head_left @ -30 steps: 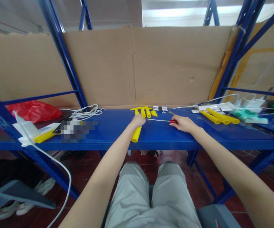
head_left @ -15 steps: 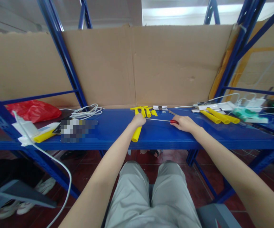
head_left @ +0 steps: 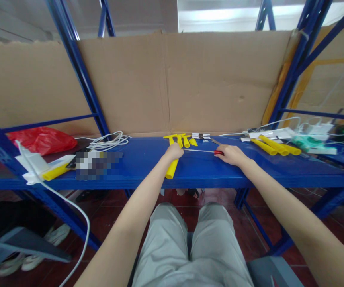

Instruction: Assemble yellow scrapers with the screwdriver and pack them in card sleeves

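My left hand is closed around a yellow tube-shaped handle, whose round open end points toward me. My fingers hide its middle. In my right hand is a screwdriver with a red handle. Its thin metal shaft lies level and reaches left to my left hand; whether the tip touches the yellow handle I cannot tell. Just behind the hands are several yellow T-shaped pieces and a small yellow part. A stack of white and black strips lies beside them.
More yellow tubes lie on the blue bench at right, near white chargers and cables. Coiled white cable, a red plastic bag and another yellow tube are at left. Cardboard walls the back.
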`<act>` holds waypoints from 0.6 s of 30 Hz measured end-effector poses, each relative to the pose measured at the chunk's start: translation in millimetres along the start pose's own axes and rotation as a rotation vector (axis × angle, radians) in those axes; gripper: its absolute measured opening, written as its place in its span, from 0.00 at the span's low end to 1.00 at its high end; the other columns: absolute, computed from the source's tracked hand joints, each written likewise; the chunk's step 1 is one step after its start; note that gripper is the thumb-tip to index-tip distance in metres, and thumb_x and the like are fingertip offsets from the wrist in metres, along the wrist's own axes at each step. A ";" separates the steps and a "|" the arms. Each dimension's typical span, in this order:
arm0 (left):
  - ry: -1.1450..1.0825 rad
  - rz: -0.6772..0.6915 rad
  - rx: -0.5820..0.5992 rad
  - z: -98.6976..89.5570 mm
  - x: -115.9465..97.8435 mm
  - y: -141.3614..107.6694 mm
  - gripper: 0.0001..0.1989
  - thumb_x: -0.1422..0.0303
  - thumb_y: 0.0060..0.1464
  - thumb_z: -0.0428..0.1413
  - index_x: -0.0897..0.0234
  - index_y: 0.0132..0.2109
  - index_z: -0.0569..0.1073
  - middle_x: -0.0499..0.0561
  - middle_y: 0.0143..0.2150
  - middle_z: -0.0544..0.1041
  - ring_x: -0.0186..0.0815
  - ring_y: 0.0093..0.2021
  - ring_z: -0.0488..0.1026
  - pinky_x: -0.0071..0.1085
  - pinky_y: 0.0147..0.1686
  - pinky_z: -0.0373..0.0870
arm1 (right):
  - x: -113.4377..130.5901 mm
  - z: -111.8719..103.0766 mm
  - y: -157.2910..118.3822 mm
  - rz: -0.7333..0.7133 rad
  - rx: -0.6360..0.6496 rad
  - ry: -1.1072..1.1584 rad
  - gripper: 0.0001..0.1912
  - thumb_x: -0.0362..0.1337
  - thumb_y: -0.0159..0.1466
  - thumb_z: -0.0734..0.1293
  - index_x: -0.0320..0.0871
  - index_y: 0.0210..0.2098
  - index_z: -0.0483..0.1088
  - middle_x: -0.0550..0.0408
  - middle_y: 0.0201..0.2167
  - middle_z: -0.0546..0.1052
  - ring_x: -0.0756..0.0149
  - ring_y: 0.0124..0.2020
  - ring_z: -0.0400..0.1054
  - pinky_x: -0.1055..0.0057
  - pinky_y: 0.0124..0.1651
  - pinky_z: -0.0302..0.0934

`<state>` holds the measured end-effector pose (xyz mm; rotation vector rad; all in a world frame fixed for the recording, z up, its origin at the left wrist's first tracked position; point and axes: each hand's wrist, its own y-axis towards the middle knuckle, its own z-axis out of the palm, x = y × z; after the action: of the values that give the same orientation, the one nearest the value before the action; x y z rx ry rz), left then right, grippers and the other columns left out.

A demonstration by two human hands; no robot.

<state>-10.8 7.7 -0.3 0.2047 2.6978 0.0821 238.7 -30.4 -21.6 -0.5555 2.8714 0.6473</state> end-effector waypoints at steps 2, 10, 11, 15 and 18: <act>0.006 0.002 -0.007 1.0 -0.6 0.6 0.18 0.72 0.55 0.47 0.72 0.51 0.71 0.64 0.48 0.76 0.44 0.44 0.76 0.30 0.39 0.70 | -2.4 0.4 0.2 0.034 0.000 -0.003 0.12 0.40 0.65 0.58 0.41 0.39 0.71 0.47 0.42 0.77 0.58 0.43 0.70 0.68 0.39 0.59; 0.014 0.015 -0.016 4.0 -0.6 4.1 0.19 0.73 0.54 0.47 0.72 0.52 0.71 0.64 0.47 0.76 0.44 0.45 0.75 0.29 0.38 0.70 | -17.0 7.4 -0.4 0.184 0.035 -0.040 0.12 0.38 0.64 0.59 0.41 0.40 0.71 0.45 0.44 0.76 0.55 0.46 0.68 0.63 0.43 0.58; 0.018 0.019 -0.017 3.9 -0.5 4.2 0.19 0.73 0.54 0.47 0.73 0.52 0.71 0.64 0.47 0.76 0.44 0.45 0.75 0.29 0.38 0.70 | -18.7 9.0 -0.3 0.197 0.029 -0.037 0.12 0.38 0.63 0.59 0.41 0.40 0.71 0.45 0.44 0.76 0.55 0.46 0.68 0.63 0.43 0.58; 0.031 0.021 -0.018 3.6 -0.4 4.3 0.19 0.72 0.54 0.47 0.72 0.51 0.71 0.64 0.47 0.76 0.44 0.45 0.75 0.28 0.38 0.69 | -24.6 15.5 0.7 0.227 0.012 0.016 0.12 0.39 0.62 0.60 0.43 0.42 0.70 0.46 0.43 0.76 0.55 0.45 0.68 0.62 0.43 0.58; 0.030 0.017 -0.022 4.2 0.0 4.4 0.19 0.72 0.54 0.47 0.72 0.51 0.71 0.64 0.47 0.76 0.44 0.44 0.76 0.29 0.37 0.70 | -26.6 17.9 1.6 0.241 0.027 0.070 0.13 0.39 0.63 0.59 0.43 0.44 0.70 0.46 0.44 0.76 0.55 0.46 0.69 0.61 0.45 0.59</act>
<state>-8.4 12.2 -3.7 0.2208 2.7242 0.1211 263.6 -12.7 -31.2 -0.2338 3.0369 0.6320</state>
